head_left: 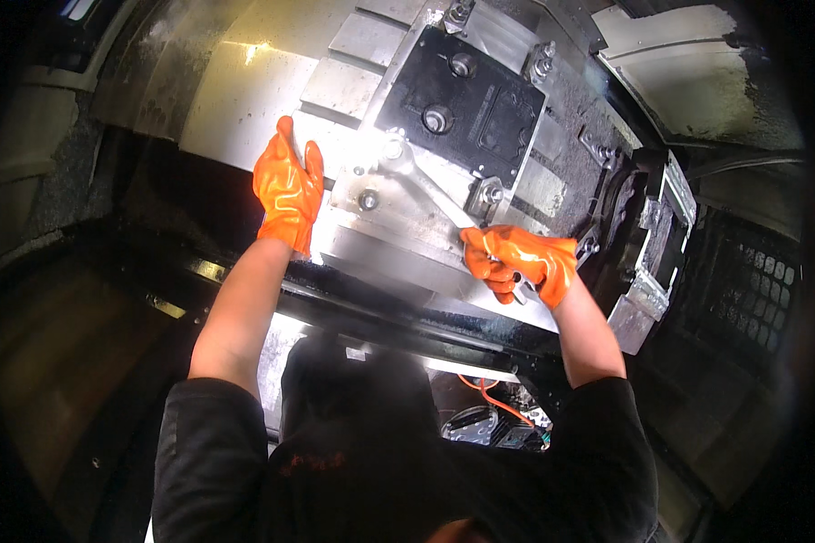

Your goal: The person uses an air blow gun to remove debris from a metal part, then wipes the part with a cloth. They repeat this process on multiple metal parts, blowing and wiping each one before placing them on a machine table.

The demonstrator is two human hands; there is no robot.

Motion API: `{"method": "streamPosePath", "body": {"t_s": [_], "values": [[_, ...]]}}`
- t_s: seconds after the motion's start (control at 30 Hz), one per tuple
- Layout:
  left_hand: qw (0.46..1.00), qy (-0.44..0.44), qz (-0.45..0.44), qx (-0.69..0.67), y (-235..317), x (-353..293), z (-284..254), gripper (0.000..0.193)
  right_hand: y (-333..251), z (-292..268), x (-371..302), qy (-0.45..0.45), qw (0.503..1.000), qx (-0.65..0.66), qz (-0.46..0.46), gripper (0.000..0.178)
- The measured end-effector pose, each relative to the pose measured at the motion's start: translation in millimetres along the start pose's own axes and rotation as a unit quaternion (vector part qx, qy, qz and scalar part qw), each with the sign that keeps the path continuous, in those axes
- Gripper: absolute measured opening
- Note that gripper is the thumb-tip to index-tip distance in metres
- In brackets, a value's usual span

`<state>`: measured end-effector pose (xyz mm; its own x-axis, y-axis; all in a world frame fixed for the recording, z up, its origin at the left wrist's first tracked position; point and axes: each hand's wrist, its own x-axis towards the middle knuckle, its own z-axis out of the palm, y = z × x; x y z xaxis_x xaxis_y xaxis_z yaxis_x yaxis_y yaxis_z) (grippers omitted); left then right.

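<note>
My right hand [525,258], in an orange rubber glove, is closed around the lower part of a long metal wrench [436,195]. The wrench slants up to the left, its far end over a bolt spot at the near left corner of a dark rectangular block [484,95]; glare hides how it sits there. Also gloved in orange, my left hand [288,185] lies at the left edge of the bright metal machine table [244,104], thumb and fingers apart, holding nothing. Beneath the wrench is a steel plate [407,228] with round holes.
Bolted clamps surround the block, including a near clamp [489,195] and a far right clamp [541,63]. Slots run across the table. To the right stands a metal fixture [647,244]. An orange cable [498,403] hangs below the table's front edge. Dark machine walls enclose everything.
</note>
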<state>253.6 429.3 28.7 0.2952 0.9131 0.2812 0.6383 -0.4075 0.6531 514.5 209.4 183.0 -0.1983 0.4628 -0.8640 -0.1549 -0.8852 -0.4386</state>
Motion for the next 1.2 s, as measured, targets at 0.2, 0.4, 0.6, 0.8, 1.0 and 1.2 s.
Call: {"method": "streamPosePath", "body": {"t_s": [0.2,0.4,0.6,0.8,1.0,1.2], "values": [[0.995,-0.066,-0.038,0.061,9,4,-9,0.040,7,-1,3,0.033,0.999,-0.010,-0.039,0.057],[0.994,-0.062,-0.077,-0.051,11,5,-4,0.037,26,67,8,0.046,0.976,0.205,-0.056,0.053],[0.990,-0.071,-0.108,-0.064,15,7,-9,0.040,36,59,19,-0.017,0.983,0.165,-0.075,0.059],[0.998,-0.044,-0.015,0.048,2,0,-2,0.034,59,48,33,-0.086,0.977,0.171,-0.093,0.061],[0.999,-0.038,-0.038,-0.002,9,5,-3,0.044,66,52,30,-0.036,0.970,0.225,-0.080,0.056],[0.997,-0.009,0.036,0.066,1,3,-5,0.056,54,19,-13,0.016,0.974,0.186,-0.125,0.054]]}}
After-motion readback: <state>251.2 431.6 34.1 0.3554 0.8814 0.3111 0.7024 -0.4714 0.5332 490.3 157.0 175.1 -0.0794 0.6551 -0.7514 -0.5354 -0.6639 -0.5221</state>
